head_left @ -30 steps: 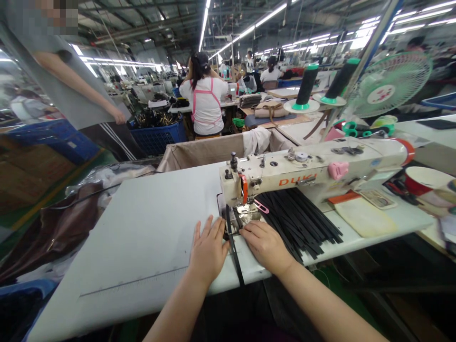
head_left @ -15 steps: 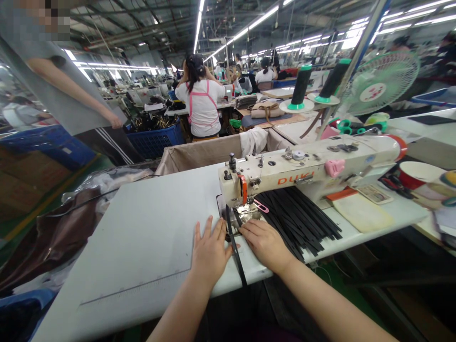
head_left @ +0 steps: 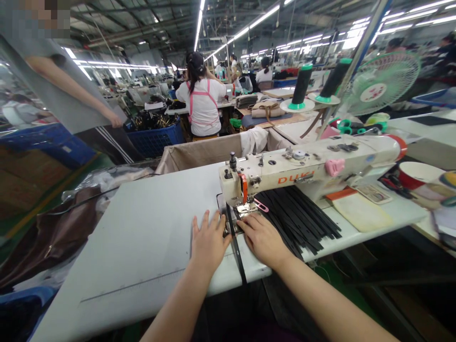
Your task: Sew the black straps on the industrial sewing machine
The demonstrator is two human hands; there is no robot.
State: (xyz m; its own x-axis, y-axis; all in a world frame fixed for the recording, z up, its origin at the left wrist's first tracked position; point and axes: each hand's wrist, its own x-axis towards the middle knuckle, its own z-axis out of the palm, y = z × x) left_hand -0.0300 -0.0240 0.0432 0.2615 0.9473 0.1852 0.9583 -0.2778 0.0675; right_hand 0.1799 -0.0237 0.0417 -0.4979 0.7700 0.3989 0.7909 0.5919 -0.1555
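Note:
A narrow black strap runs from under the presser foot of the sewing machine toward me and over the table's front edge. My left hand lies on the left of the strap, fingers spread on the table, thumb at the strap's edge. On the right, my right hand rests flat beside the needle plate, its fingertips near the strap. Neither hand wraps round it. A bundle of black straps lies under the machine arm, right of my right hand.
Two black thread cones stand behind the machine, near a green fan. A yellowish cloth pad lies right of the straps. A beige fabric bin adjoins the table's back. A person in grey stands at the left.
My left hand has shifted slightly up toward the machine, its thumb now closer against the strap. My right hand has edged slightly forward and left. The strap looks nearly unchanged.

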